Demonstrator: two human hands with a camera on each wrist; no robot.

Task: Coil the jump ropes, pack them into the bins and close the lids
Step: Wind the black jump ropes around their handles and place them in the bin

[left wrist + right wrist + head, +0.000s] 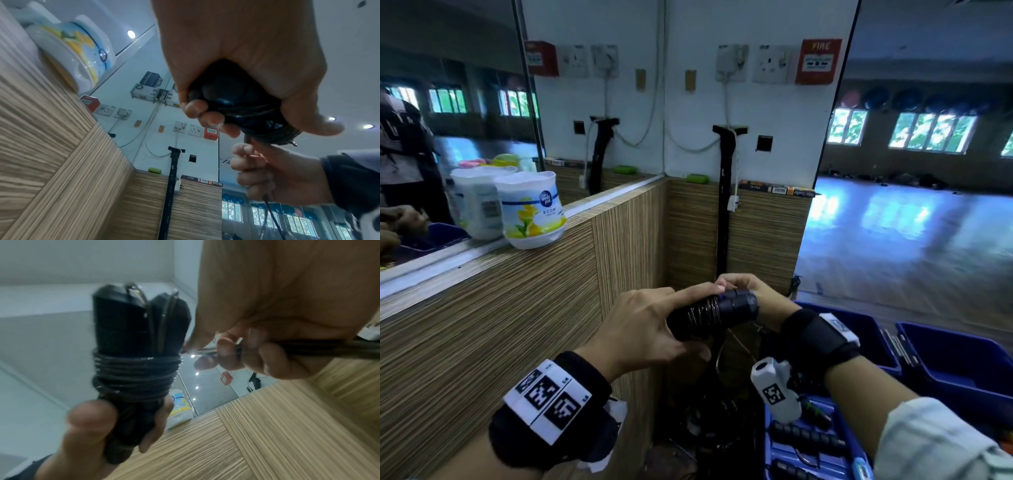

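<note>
Our left hand (643,325) gripped the two black handles (131,321), the rope (135,371) already partly wound around them. Our right hand (743,291) pinched the loose rope. Packing into the blue bins (959,363) was not yet done.

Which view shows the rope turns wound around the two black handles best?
Right wrist: the rope turns fill the frame, banding both handles above the left hand. Head view shows them small. Left wrist mostly hides them behind fingers.
</note>
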